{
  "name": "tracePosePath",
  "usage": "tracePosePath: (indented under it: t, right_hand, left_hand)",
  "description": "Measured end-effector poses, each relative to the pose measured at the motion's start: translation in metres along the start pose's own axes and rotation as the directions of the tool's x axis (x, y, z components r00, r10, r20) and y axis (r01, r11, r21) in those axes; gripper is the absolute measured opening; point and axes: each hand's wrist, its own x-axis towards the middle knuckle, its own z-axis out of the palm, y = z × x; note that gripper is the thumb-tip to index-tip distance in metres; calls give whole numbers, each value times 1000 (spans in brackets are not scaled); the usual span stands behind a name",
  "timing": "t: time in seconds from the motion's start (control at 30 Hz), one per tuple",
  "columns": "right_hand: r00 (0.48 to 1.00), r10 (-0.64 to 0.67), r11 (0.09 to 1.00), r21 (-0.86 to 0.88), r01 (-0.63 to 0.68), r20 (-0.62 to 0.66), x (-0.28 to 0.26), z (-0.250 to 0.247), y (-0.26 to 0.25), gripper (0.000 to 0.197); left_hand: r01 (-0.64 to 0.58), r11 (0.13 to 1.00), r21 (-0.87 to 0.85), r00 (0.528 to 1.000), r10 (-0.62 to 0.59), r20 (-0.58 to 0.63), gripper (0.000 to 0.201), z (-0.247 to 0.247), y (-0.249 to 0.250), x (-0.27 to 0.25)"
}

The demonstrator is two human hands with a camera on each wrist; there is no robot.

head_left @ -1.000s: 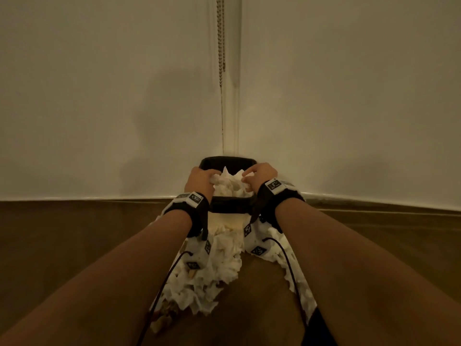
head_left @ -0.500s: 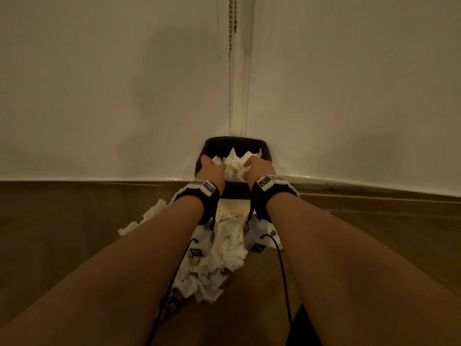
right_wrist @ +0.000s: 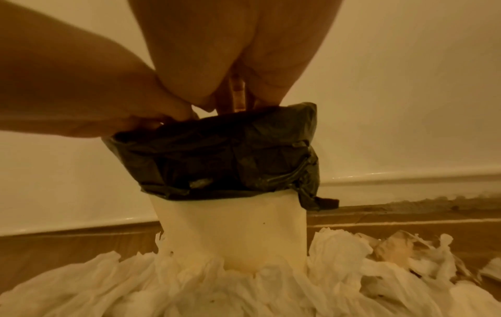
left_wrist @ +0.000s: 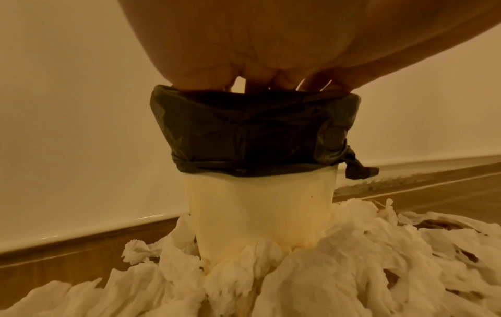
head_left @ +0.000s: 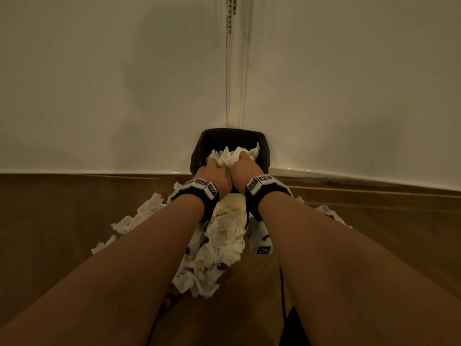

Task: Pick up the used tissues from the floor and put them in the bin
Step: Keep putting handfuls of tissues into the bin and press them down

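Note:
A small white bin (head_left: 230,201) with a black liner (head_left: 232,133) stands in the corner on the wooden floor. Crumpled white tissues (head_left: 233,156) fill its mouth. My left hand (head_left: 213,171) and right hand (head_left: 243,169) are side by side over the opening and hold this wad, with the fingers sunk among the tissues. In the wrist views, the left hand's fingers (left_wrist: 271,81) and the right hand's fingers (right_wrist: 236,96) reach down past the liner rim, tips hidden. A big heap of tissues (head_left: 224,240) lies around the bin's base (left_wrist: 260,203).
Two white walls meet behind the bin, and a bead chain (head_left: 230,16) hangs in the corner. Loose tissues spread left (head_left: 149,211) and right (head_left: 329,213) over the floor. Grit lies along the skirting board (right_wrist: 433,201). Wrist-camera cables trail under my arms.
Both hands have moved closer together and lower, carrying the wad of tissues down into the bin's mouth. The bin stays in place.

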Motion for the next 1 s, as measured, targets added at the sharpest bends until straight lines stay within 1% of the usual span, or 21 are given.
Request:
tracePosePath:
  t: [0.1, 0.2, 0.27, 0.33, 0.43, 0.5, 0.6, 0.7, 0.77, 0.83, 0.9, 0.97, 1.0]
  right_hand:
    - [993, -50, 994, -93, 61, 107, 2, 6, 2, 35]
    - [991, -47, 978, -197, 71, 127, -2, 5, 6, 35]
    - [994, -48, 972, -224, 69, 97, -6, 2, 5, 36]
    - [998, -39, 979, -199, 49, 58, -9, -3, 2, 35]
    - [1000, -17, 988, -152, 19, 15, -16, -13, 1, 44]
    - [1000, 1, 988, -155, -4, -21, -23, -21, 1, 48]
    - [996, 21, 993, -112, -31, -89, -33, -32, -1, 43]
    - [993, 8, 996, -90, -18, -117, -46, -41, -5, 39]
    - [993, 1, 997, -82, -11, -118, -54, -45, -10, 39]
    - [995, -7, 998, -70, 0, -98, -61, -46, -18, 39]
    - [998, -27, 997, -73, 23, -60, -66, -43, -27, 41]
    - [999, -42, 998, -48, 42, -3, -74, -36, -34, 44]
    - [998, -50, 998, -20, 51, 29, -78, -30, -37, 42]
  left_hand:
    - [-24, 1000, -10, 999, 23, -48, 39, 2, 1, -3]
    - [27, 1000, 12, 999, -26, -47, 40, -1, -1, -6]
    - [52, 998, -31, 996, -54, -74, 41, -3, -2, -8]
    - [69, 994, -83, 988, -80, -133, 40, -4, -2, -13]
    - [68, 990, -127, 970, -95, -223, 38, -9, -1, -26]
    - [75, 986, -148, 963, -110, -245, 38, -13, 0, -36]
    - [92, 980, -173, 954, -137, -266, 36, -18, 1, -50]
    - [103, 972, -211, 951, -159, -267, 35, -20, 0, -66]
    - [116, 965, -236, 952, -176, -251, 36, -21, -4, -77]
    - [143, 951, -274, 963, -198, -184, 36, -19, -8, -88]
    - [183, 927, -326, 977, -209, -47, 35, -14, -14, -101]
    - [218, 910, -354, 976, -202, 84, 34, -2, -20, -115]
    - [232, 907, -352, 972, -198, 130, 33, 5, -22, -124]
